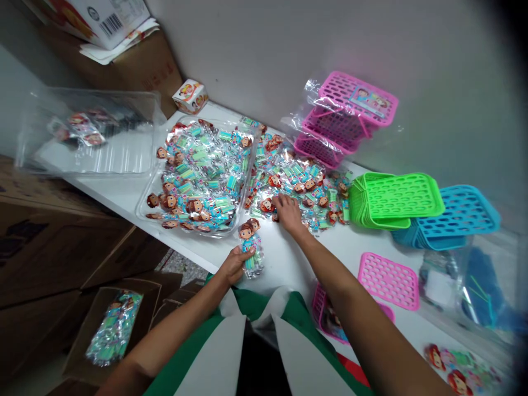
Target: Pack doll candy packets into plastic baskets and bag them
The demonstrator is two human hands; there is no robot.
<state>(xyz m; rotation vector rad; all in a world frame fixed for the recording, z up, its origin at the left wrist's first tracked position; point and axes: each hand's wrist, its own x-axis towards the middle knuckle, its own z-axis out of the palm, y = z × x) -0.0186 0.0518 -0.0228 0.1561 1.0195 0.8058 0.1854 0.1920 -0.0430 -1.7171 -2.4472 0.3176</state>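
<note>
My left hand (234, 264) is closed on a small stack of clear packets (252, 247) printed with a brown-haired cartoon figure, held upright over the table's near edge. My right hand (287, 210) reaches to the near side of a loose pile of similar packets (307, 184), its fingertips on a packet with a red-haired figure (267, 205). Whether those fingers grip it, I cannot tell. Left of the pile stands a clear plastic tray (142, 201) filled with more such packets, with green and blue sticks showing through.
Pink baskets (342, 118) in plastic wrap, green baskets (396, 198) and blue baskets (457, 217) stand along the wall. A pink basket (319, 308) is by my right forearm. Another clear tray (119, 157) and cardboard boxes (49, 236) are on the left. One open box holds packets (115, 330).
</note>
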